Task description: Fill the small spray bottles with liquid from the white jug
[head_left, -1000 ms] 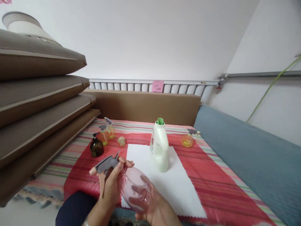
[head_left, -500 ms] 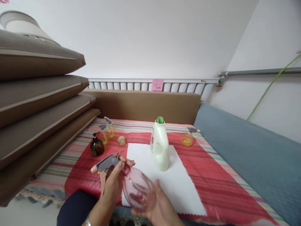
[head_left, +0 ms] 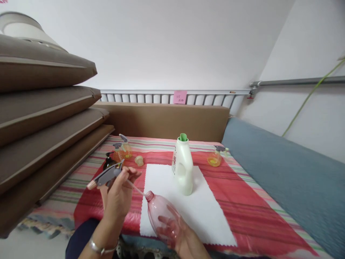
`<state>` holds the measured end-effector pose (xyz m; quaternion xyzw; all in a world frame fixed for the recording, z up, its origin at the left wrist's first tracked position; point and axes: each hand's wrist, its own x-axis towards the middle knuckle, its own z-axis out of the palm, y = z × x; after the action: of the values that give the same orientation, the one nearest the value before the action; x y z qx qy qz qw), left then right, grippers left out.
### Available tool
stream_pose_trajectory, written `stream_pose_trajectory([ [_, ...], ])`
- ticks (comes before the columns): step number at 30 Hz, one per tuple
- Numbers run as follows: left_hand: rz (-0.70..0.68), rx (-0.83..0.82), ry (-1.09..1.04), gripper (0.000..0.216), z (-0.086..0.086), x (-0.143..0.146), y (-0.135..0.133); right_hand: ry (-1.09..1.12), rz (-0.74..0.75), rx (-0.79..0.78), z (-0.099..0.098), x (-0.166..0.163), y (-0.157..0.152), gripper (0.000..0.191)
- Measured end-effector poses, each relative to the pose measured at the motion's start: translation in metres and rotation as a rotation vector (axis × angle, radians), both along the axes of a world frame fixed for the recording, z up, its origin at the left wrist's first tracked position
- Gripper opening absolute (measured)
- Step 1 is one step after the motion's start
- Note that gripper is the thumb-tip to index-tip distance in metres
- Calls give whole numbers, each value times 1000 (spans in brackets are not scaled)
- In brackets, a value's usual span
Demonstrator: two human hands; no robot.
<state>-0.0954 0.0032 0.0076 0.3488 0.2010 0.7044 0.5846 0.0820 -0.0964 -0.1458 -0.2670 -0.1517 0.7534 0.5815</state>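
Observation:
My left hand (head_left: 120,190) grips a grey and peach spray trigger head (head_left: 107,176) by its collar. From the head a thin dip tube (head_left: 136,187) runs to the mouth of a clear pink bottle (head_left: 164,217), its lower end at or inside the neck. The bottle lies tilted, neck pointing up and left, and my right hand (head_left: 185,233) is wrapped around its base; fingers show through the pink wall. Behind the bottle, a pale green jug (head_left: 183,169) with a green spout stands upright on a white sheet (head_left: 205,219).
Two amber spray bottles (head_left: 126,149), a dark pump bottle (head_left: 108,162) and a small cream cap (head_left: 139,160) stand at the back left. Another spray bottle (head_left: 215,158) is at the right. Stacked brown cushions (head_left: 48,104) rise on the left, over the striped cloth (head_left: 258,201).
My left hand has moved left and up with the spray trigger head, away from the bottle neck. The dip tube now shows between them. The pink bottle stays in my right hand.

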Motion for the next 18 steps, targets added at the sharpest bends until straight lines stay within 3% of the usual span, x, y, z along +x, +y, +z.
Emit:
stream_pose_trajectory([
  [4,109,18,1,17,13,-22,13,13,-105,-107,-13,15,-4,83],
  [7,171,73,75,24,12,-32,23,48,-166,-75,-11,19,-5,84],
  [10,94,-22,219,28,-6,-23,23,26,-178,37,0,18,-2,84],
  [13,15,-135,272,28,-37,3,12,-44,-198,99,9,13,8,84],
  [18,-68,-219,293,31,-76,37,-9,-188,-303,222,-1,5,37,91],
])
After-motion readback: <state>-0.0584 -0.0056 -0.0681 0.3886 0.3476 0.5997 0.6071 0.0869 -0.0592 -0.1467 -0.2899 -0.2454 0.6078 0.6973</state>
